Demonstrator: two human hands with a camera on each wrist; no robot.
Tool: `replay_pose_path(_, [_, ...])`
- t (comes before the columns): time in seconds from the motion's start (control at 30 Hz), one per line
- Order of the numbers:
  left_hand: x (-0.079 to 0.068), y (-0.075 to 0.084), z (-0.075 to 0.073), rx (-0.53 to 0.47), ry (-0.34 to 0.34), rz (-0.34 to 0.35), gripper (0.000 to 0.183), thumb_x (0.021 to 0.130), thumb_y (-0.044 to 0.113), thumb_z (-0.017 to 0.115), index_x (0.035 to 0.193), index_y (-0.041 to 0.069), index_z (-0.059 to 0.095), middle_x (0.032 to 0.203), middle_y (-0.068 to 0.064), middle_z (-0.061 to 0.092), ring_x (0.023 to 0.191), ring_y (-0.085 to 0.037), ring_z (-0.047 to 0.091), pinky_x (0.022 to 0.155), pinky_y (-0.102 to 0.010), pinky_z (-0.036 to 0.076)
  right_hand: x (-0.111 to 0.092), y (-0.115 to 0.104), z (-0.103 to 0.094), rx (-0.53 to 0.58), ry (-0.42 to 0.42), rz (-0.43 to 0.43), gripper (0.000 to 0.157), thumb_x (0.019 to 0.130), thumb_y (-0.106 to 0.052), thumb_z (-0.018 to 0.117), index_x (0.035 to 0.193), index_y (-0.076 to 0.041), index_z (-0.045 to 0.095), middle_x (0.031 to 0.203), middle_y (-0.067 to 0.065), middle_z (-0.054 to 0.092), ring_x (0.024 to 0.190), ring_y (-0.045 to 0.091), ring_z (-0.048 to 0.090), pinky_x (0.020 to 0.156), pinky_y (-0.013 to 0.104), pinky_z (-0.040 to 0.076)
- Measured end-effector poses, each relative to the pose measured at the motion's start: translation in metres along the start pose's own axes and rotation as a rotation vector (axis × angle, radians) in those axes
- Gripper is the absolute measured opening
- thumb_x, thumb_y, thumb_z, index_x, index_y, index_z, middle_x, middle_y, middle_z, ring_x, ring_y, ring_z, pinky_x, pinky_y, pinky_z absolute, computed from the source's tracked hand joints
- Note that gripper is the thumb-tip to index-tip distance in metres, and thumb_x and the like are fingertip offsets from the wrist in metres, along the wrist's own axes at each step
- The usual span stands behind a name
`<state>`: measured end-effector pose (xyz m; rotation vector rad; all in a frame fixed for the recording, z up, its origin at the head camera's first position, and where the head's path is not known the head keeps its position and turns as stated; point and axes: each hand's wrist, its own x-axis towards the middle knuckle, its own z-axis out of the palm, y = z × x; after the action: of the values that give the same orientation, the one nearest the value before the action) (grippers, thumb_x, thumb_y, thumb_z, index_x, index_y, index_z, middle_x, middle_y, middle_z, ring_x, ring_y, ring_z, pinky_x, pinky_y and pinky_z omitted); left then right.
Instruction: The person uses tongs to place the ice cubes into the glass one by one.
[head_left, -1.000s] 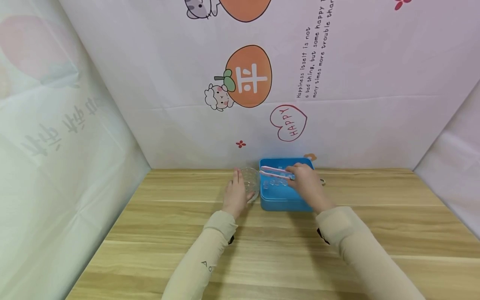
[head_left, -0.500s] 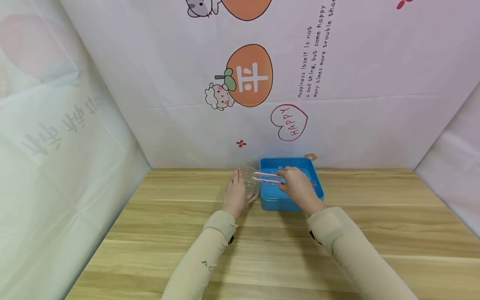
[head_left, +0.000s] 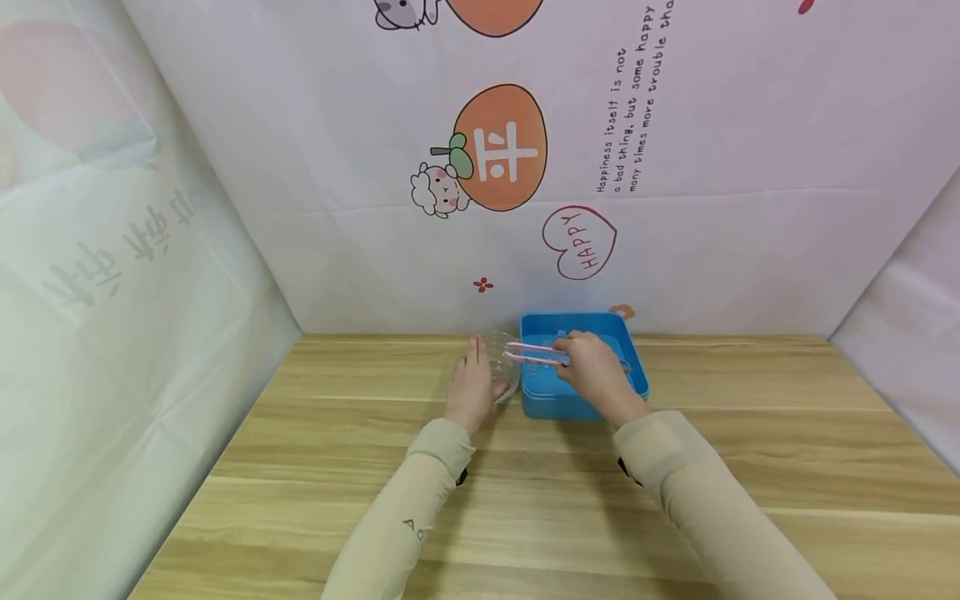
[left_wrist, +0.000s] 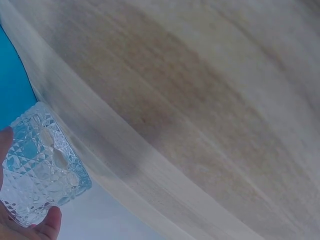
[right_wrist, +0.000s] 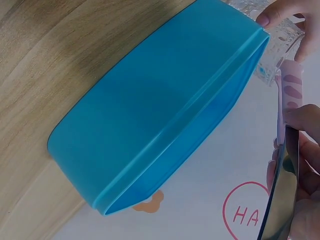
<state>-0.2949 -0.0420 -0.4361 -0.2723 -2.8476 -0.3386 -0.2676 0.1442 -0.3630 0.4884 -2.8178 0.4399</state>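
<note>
My left hand [head_left: 471, 387] holds a clear patterned glass cup [left_wrist: 42, 150] upright on the table, fingers along its far-left side and thumb at its front. In my right hand [head_left: 596, 375] is a pair of tongs with pink patterned arms [right_wrist: 292, 92], pointing left. Their tips reach over the cup's mouth, and whether anything sits between them I cannot tell. Touching the cup's right side stands a blue box [head_left: 562, 408], with several small clear cubes [head_left: 561, 334] inside. My right hand hangs above the box and hides part of its inside.
The wooden table [head_left: 525, 517] meets a printed white cloth backdrop [head_left: 360, 267] right behind the cup and box. Another white cloth [head_left: 135, 375] closes off the left side.
My right hand has moved the tongs left, from above the blue box to over the glass cup, then stayed nearly still. My left hand has kept its place on the cup.
</note>
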Motion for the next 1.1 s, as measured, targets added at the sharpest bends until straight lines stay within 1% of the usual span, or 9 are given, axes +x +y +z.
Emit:
replay_pose_path(0.27, [0.001, 0.001, -0.002, 0.018, -0.024, -0.011, 0.094, 0.084, 0.041, 0.070, 0.149, -0.007, 0.021, 0.157, -0.019, 0.026, 0.105, -0.029, 0.059, 0.089, -0.038, 0.052, 0.001, 0.001, 0.000, 0.004, 0.002, -0.006, 0.031, 0.081, -0.009, 0.074, 0.110, 0.002, 0.070, 0.102, 0.018, 0.069, 0.091, 0.030, 0.063, 0.077, 0.040, 0.057])
replay_pose_path(0.47, [0.001, 0.002, -0.002, 0.011, -0.034, -0.021, 0.095, 0.084, 0.041, 0.070, 0.149, -0.006, 0.020, 0.158, -0.018, 0.024, 0.108, -0.029, 0.058, 0.091, -0.038, 0.051, 0.000, 0.003, 0.000, 0.017, -0.004, 0.020, 0.033, 0.082, -0.010, 0.073, 0.113, 0.002, 0.068, 0.107, 0.019, 0.067, 0.098, 0.033, 0.063, 0.080, 0.041, 0.057])
replay_pose_path(0.57, [0.001, 0.002, -0.002, 0.006, -0.043, -0.029, 0.095, 0.084, 0.041, 0.070, 0.149, -0.006, 0.019, 0.158, -0.018, 0.023, 0.111, -0.030, 0.057, 0.093, -0.039, 0.051, 0.001, 0.007, -0.001, 0.030, -0.007, 0.056, 0.035, 0.083, -0.010, 0.072, 0.116, 0.003, 0.067, 0.111, 0.020, 0.066, 0.103, 0.035, 0.062, 0.082, 0.044, 0.056])
replay_pose_path(0.7, [0.001, 0.002, -0.002, -0.008, -0.073, -0.042, 0.095, 0.086, 0.043, 0.067, 0.150, -0.005, 0.017, 0.159, -0.017, 0.020, 0.119, -0.032, 0.054, 0.100, -0.041, 0.047, 0.001, 0.016, -0.005, 0.040, -0.002, 0.123, 0.039, 0.084, -0.011, 0.071, 0.119, 0.003, 0.064, 0.115, 0.023, 0.064, 0.107, 0.040, 0.059, 0.086, 0.048, 0.054])
replay_pose_path(0.8, [0.002, 0.003, -0.002, -0.013, -0.094, -0.051, 0.094, 0.087, 0.043, 0.065, 0.151, -0.004, 0.015, 0.160, -0.016, 0.017, 0.126, -0.033, 0.051, 0.105, -0.042, 0.044, 0.002, 0.023, -0.008, 0.039, 0.005, 0.169, 0.041, 0.084, -0.011, 0.070, 0.121, 0.005, 0.062, 0.117, 0.026, 0.062, 0.106, 0.042, 0.059, 0.086, 0.049, 0.054])
replay_pose_path(0.93, [0.001, 0.003, -0.002, -0.012, -0.093, -0.052, 0.093, 0.088, 0.043, 0.065, 0.151, -0.004, 0.016, 0.160, -0.016, 0.017, 0.129, -0.033, 0.049, 0.106, -0.043, 0.043, 0.001, 0.032, -0.009, 0.037, 0.018, 0.221, 0.044, 0.085, -0.011, 0.070, 0.123, 0.008, 0.060, 0.118, 0.028, 0.060, 0.103, 0.042, 0.061, 0.082, 0.048, 0.056])
replay_pose_path(1.1, [0.000, 0.004, -0.002, -0.010, -0.084, -0.050, 0.091, 0.088, 0.043, 0.064, 0.151, -0.004, 0.017, 0.160, -0.016, 0.017, 0.129, -0.032, 0.049, 0.106, -0.042, 0.043, -0.002, 0.044, -0.006, 0.024, 0.036, 0.250, 0.042, 0.085, -0.010, 0.070, 0.120, 0.011, 0.060, 0.117, 0.031, 0.061, 0.105, 0.043, 0.060, 0.084, 0.049, 0.055])
